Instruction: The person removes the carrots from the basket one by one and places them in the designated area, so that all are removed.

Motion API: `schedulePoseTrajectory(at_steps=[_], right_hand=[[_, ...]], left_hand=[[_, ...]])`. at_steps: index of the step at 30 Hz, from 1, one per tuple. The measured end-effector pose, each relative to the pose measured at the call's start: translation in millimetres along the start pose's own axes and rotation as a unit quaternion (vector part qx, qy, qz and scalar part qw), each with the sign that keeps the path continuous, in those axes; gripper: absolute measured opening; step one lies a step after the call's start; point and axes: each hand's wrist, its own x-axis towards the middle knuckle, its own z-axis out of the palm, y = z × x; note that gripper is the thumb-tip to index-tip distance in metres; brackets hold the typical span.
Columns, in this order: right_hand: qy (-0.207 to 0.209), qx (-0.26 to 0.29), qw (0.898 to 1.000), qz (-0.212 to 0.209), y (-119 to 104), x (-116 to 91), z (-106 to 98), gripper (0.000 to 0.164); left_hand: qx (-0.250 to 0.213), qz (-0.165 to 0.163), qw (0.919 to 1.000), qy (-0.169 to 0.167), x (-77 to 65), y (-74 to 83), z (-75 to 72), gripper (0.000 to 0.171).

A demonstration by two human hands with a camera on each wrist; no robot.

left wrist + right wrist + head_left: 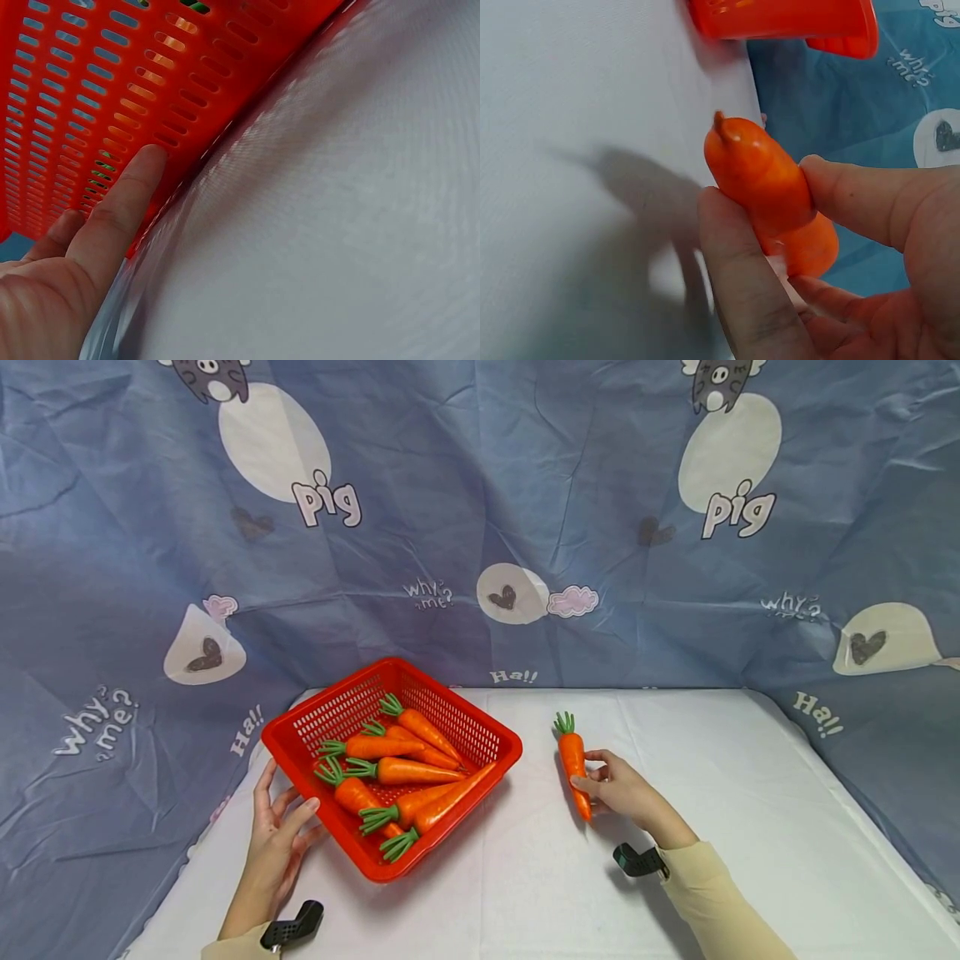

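Right grip [618, 789] pinching a carrot [571, 752] above the tabletop [750, 785], right of the basket [375, 867].
Left grip [272, 842] relaxed, touching basket. I judge it mid-transfer, in or out unclear; next move calls for a steady pinch.

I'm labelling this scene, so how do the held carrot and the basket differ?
The carrot is orange and green, the basket red. The basket is bigger than the carrot. The right hand grips the carrot; the left hand touches the basket. Each has a hand on it.
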Motion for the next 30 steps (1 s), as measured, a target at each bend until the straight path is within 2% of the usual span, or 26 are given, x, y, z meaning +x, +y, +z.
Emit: schedulePoseTrajectory(at_steps=[7,21,30], right_hand=[[0.009,-0.012,1.000,0.019,2.3,-1.6,-0.1,0.067],[0.041,-0.040,0.998,0.025,5.0,-0.2,4.6,0.065],[0.045,-0.084,0.995,0.033,5.1,0.1,6.4,0.066]], left_hand=[[0.004,-0.001,1.0000,0.001,-0.2,0.3,0.0,0.090],[0.002,-0.001,1.0000,-0.001,-0.2,0.2,-0.5,0.092],[0.004,0.000,1.0000,0.000,0.2,0.9,0.2,0.090]])
